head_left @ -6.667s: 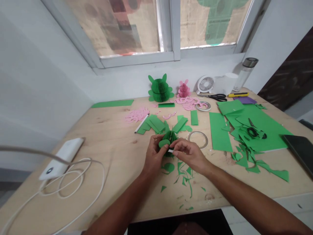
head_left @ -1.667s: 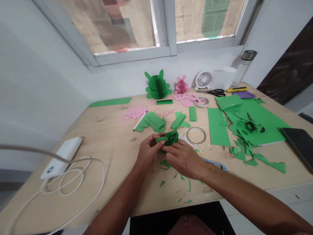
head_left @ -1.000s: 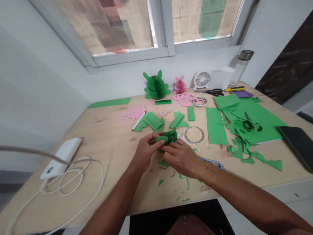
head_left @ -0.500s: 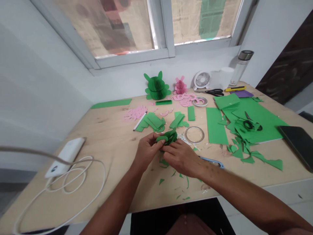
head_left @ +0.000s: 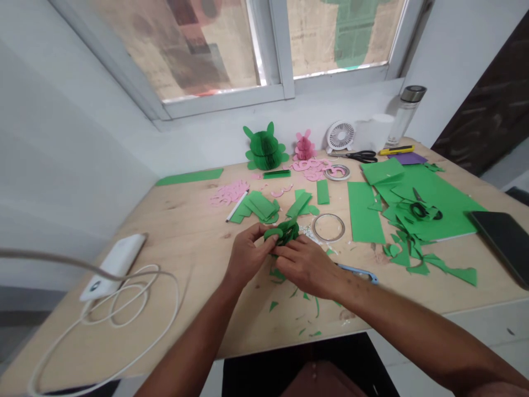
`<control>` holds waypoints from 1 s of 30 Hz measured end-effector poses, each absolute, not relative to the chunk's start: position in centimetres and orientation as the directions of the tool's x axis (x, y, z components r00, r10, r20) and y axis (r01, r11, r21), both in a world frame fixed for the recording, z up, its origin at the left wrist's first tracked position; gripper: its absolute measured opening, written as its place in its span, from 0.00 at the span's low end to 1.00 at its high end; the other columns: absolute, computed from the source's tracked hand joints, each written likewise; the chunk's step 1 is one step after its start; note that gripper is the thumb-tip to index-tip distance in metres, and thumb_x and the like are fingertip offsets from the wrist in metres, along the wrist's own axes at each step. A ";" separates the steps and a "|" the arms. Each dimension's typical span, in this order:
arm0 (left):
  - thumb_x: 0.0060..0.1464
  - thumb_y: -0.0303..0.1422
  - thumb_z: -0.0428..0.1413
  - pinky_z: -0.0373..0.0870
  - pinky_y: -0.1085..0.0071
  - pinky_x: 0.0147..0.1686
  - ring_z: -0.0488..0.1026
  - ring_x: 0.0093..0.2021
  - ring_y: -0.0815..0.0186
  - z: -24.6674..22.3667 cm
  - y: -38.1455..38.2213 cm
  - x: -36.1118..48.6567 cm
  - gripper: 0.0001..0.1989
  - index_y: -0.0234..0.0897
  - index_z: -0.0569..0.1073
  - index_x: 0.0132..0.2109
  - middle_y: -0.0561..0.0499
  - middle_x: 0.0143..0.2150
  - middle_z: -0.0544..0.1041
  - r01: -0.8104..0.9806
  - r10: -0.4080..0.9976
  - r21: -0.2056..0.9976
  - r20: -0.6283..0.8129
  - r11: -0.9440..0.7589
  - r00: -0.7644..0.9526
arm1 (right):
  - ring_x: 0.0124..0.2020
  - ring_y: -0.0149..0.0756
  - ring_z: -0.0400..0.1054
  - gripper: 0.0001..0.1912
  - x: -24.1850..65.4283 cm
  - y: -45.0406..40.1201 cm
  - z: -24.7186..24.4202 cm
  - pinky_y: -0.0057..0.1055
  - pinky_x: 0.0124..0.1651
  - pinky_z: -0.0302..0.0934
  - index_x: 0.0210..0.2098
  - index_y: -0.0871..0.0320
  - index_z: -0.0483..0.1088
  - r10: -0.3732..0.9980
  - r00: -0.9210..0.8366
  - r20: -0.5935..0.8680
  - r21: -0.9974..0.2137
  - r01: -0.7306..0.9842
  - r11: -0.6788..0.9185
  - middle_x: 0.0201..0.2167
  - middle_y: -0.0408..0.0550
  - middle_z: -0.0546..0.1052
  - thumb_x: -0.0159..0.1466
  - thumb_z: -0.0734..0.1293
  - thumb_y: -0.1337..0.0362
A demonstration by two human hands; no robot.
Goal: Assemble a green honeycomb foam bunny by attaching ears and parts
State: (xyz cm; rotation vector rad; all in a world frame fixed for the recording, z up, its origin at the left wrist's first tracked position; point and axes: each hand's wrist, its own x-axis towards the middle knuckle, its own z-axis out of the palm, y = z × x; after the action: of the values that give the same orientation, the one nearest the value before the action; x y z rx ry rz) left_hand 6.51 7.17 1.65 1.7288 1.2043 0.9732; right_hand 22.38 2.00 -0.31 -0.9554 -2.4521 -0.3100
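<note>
Left of the tape roll [head_left: 328, 240], our left hand [head_left: 248, 253] and right hand [head_left: 308, 266] clamp fingers on a green paper figure [head_left: 289, 231].

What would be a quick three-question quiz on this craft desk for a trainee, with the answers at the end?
1. Multiple choice: what stands next to the pink paper figure, just to its right?
A) the phone
B) the small white fan
C) the pen

2. True or false: the left hand holds the folded green paper piece, and the right hand is right up against it.

3. Fill in the blank: the paper lying just in front of the yellow cutter is ____ in colour.

Key: 1. B; 2. true; 3. purple
</note>
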 end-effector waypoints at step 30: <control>0.46 0.31 0.53 0.69 0.63 0.41 0.77 0.38 0.58 3.6 8.0 6.2 0.03 0.39 0.69 0.26 0.49 0.37 0.81 0.686 0.906 0.608 0.143 -0.399 0.399 | 0.37 0.37 0.67 0.06 22.5 2.3 -0.8 0.36 0.40 0.56 0.32 0.58 0.68 0.579 -0.603 0.549 -0.099 0.641 0.761 0.40 0.49 0.78 0.65 0.61 0.69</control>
State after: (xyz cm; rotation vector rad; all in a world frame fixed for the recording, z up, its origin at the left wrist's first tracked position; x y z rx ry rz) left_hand 6.19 7.96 3.60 2.2039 1.3603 0.6423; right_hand 22.48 2.26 -0.76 -0.9120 -2.3883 -0.1437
